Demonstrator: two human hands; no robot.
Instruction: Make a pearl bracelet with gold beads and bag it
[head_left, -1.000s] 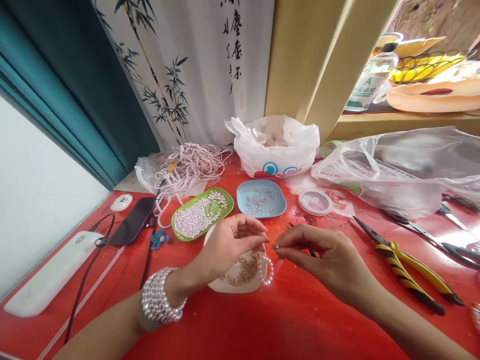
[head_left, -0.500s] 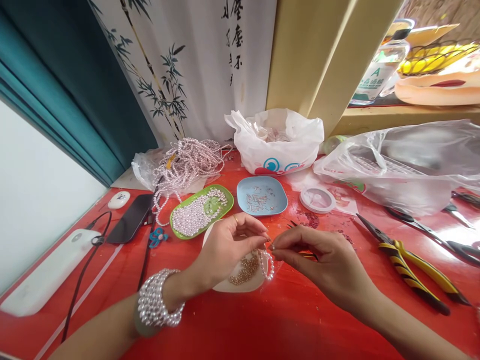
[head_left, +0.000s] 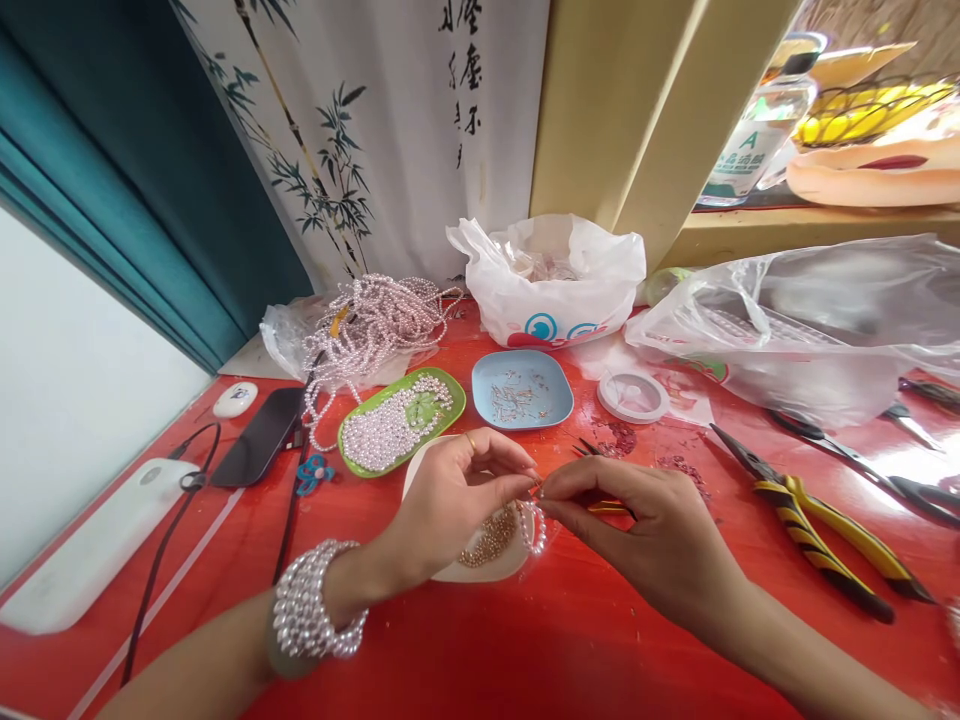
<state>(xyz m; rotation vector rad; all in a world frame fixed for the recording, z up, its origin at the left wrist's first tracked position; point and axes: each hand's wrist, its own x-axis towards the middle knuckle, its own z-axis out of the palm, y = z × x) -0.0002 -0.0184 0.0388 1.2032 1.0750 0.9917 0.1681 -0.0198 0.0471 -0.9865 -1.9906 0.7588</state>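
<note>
My left hand [head_left: 450, 495] pinches one end of a short strand of pale pearl beads [head_left: 535, 528], which hangs in a loop over a white dish [head_left: 442, 572] holding small gold beads [head_left: 491, 540]. My right hand [head_left: 645, 525] pinches the strand's other end, fingertips touching the left hand's at the middle. Several pearl bracelets [head_left: 313, 612] wrap my left wrist. A green dish of loose pearls [head_left: 397, 422] and a blue dish of small metal findings [head_left: 521, 390] lie just behind the hands.
Behind lie a heap of pearl strands [head_left: 375, 325], a white plastic bag [head_left: 551, 285], a spool of clear cord [head_left: 634, 395] and a large clear bag [head_left: 810, 320]. Yellow-handled pliers [head_left: 817, 520] and scissors [head_left: 855, 462] lie at right. A phone [head_left: 259, 450] and cables sit at left.
My two hands have closed the gap, and the fingertips now meet at the strand's ends. The view shifted slightly.
</note>
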